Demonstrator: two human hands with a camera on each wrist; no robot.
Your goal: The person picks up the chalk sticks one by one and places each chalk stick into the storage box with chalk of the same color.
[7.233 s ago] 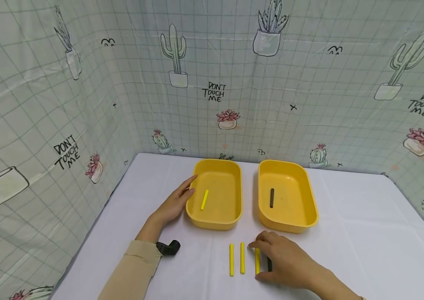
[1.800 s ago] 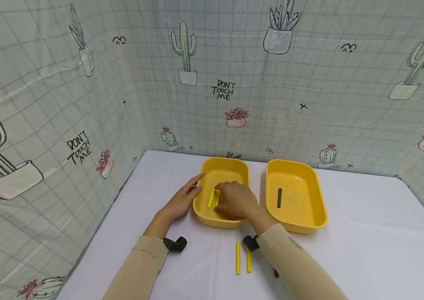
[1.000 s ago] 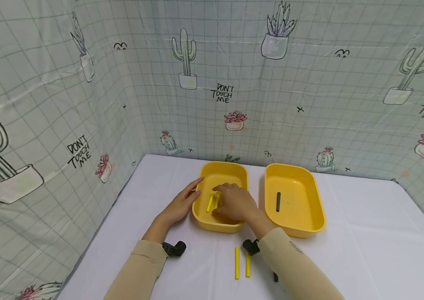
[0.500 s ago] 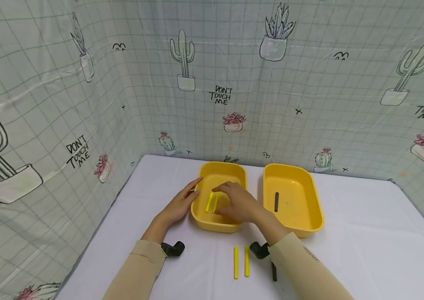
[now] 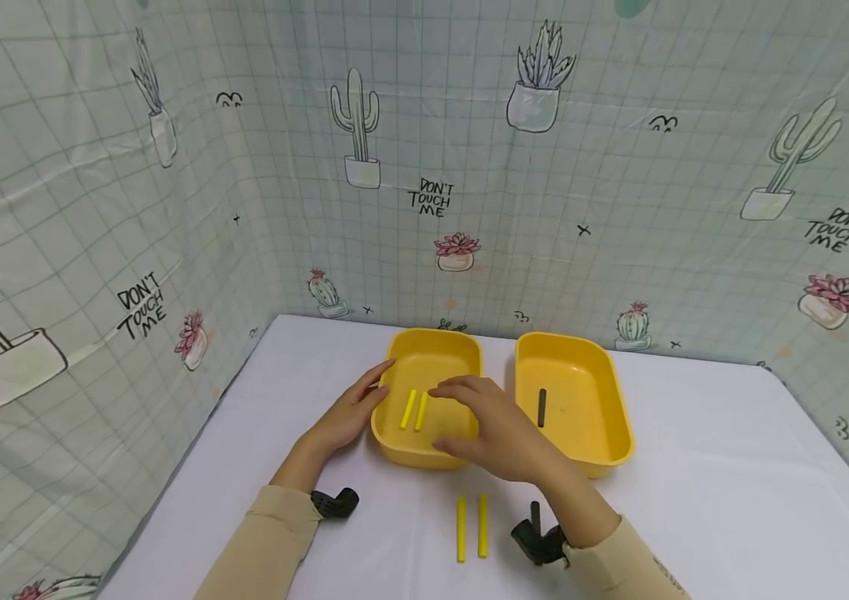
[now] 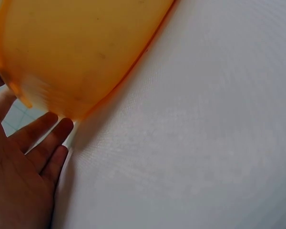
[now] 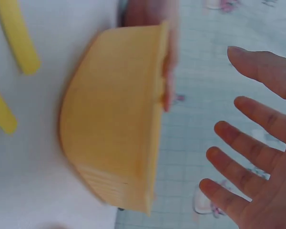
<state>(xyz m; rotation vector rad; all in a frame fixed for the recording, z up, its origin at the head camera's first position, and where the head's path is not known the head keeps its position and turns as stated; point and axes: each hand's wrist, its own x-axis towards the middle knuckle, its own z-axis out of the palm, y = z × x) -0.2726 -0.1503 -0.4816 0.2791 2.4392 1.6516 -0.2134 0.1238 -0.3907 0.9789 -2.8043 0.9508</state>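
Note:
My left hand rests against the left side of the left yellow bin, its fingers extended; in the left wrist view the fingertips touch or nearly touch the bin's outer wall. Two yellow sticks lie side by side inside that bin. Over its near right corner hovers my right hand, fingers and thumb spread apart and holding nothing, as the right wrist view also shows. On the table before the bins lie two more yellow sticks and a black stick, partly hidden by the right wrist camera.
A second yellow bin stands to the right with one black stick in it. Printed cloth walls close off the back and left of the white table.
The right hand took a yellow stick from the table row, laid it in the left bin beside the first, let go and has drawn back to the right. The left hand stayed at the bin.

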